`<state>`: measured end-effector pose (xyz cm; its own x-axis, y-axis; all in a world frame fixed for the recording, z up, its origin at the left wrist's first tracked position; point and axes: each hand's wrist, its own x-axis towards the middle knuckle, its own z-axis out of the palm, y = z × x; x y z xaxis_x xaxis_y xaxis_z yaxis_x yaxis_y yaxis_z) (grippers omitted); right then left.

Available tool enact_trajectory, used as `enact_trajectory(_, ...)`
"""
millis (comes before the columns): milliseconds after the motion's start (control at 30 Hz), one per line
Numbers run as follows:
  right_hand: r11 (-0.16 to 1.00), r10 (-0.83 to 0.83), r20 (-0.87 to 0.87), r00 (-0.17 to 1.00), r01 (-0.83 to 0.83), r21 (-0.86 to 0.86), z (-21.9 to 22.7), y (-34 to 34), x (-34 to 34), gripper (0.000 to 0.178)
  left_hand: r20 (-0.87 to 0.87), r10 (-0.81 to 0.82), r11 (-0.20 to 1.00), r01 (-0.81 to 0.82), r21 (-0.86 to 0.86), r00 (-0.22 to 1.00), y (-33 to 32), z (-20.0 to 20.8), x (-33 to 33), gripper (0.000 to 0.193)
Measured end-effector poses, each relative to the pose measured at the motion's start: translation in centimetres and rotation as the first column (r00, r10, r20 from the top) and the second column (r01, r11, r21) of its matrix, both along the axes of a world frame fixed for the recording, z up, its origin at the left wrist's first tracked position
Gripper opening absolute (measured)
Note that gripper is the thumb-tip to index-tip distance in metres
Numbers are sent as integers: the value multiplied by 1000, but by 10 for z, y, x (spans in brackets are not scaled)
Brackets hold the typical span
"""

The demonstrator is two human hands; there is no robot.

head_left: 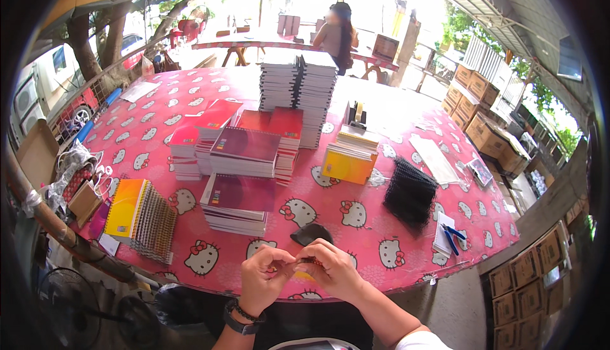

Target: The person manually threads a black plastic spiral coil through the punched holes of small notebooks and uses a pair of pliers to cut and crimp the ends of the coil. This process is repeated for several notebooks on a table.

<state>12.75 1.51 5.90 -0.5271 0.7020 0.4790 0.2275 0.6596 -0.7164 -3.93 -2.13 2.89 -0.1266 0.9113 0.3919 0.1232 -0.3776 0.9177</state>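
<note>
At the table's front edge, my left hand (264, 278) and my right hand (335, 270) meet with thumbs and fingertips pinched together. What they hold is mostly covered by the fingers; a small dark, patterned bit shows by the right fingertips. Below them a patch of yellow (305, 275) peeks out, too hidden to name. Just beyond my fingers lies a dark, rounded, flat thing (311, 233). Farther off stand stacks of purple-covered notebooks (238, 192), with red ones (284, 123) behind. Yellow spiral notebooks (124, 213) are piled at the left, and more yellow notebooks (346, 164) lie right of centre.
A pink cartoon-cat cloth (381, 223) covers the table. Tall wire-bound stacks (318, 96) rise at its middle. Rightward lie black binding coils (410, 191), blue-handled pliers (452, 239) on a small pad, and a tape dispenser (358, 115). Cartons (467, 93) and a person (337, 35) are beyond.
</note>
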Motion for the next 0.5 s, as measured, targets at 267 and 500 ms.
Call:
enact_trajectory(267, 991, -51, 55, 997, 44, 125, 7, 0, 2, 15, -144, 100, 992, -88, 87, 985, 1, 1, 9, 19)
enact_trajectory(500, 994, -73, -26, 997, 75, 83, 5, 3, 0, 19, -392, 186, 981, -146, 130, 901, -3, -2, 15, 31)
